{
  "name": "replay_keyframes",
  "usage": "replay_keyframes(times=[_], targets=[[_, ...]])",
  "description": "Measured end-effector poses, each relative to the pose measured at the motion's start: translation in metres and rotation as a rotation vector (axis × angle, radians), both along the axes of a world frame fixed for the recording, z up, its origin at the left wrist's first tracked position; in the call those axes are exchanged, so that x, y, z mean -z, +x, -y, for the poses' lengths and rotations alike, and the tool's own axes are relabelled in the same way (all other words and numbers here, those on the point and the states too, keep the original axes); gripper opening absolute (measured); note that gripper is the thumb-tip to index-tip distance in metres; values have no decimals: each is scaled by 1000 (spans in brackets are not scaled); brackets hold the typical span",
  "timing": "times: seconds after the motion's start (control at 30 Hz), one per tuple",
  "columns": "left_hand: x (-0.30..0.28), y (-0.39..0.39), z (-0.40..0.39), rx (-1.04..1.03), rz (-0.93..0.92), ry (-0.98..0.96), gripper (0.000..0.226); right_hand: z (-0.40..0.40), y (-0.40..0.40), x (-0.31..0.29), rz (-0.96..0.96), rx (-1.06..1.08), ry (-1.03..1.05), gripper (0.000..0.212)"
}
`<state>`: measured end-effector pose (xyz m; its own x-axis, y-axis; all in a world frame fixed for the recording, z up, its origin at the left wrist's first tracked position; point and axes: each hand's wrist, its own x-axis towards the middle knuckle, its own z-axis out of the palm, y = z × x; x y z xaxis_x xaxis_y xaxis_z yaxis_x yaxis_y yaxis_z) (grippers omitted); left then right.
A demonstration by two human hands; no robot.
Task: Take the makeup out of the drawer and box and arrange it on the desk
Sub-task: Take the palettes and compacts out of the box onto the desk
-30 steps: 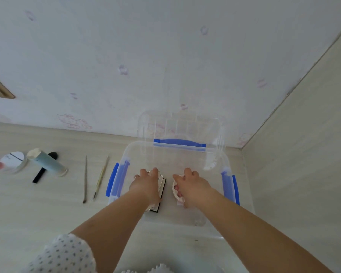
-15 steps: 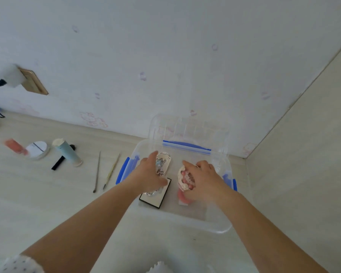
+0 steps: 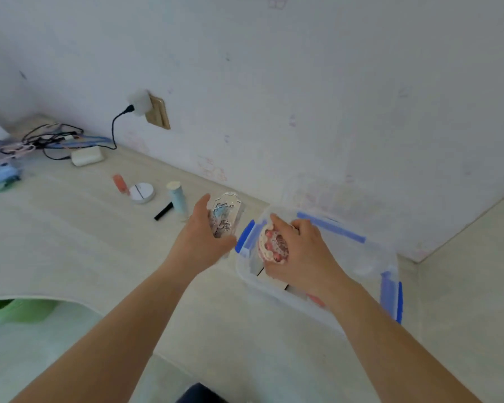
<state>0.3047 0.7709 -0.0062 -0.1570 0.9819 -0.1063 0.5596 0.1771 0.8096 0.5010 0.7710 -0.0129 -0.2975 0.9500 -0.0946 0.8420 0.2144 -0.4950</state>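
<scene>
Left hand [image 3: 200, 242] fingers gripping blue compact [image 3: 225, 216], now lifted beyond box [image 3: 361, 257], right hand [image 3: 300, 251] gripping pink compact [image 3: 272, 245]

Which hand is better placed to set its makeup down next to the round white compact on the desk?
Left. The left hand holds the ornate silver-blue case over the desk near the round white compact; the right hand with the pink round case is over the clear plastic box.
</scene>
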Motion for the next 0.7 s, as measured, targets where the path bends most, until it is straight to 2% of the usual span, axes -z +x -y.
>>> replay_keyframes(times=[0.33,0.53,0.7], targets=[[48,-120,-7,-100,-34,-57,81,-12,-111,21,82,-139,92,90],[95,-239,-45,-91,-80,-196,93,-38,-226,66,157,-167,-71,89],[125,-309,-68,-55,-175,-251,95,-63,-298,94,231,-151,-191,92]])
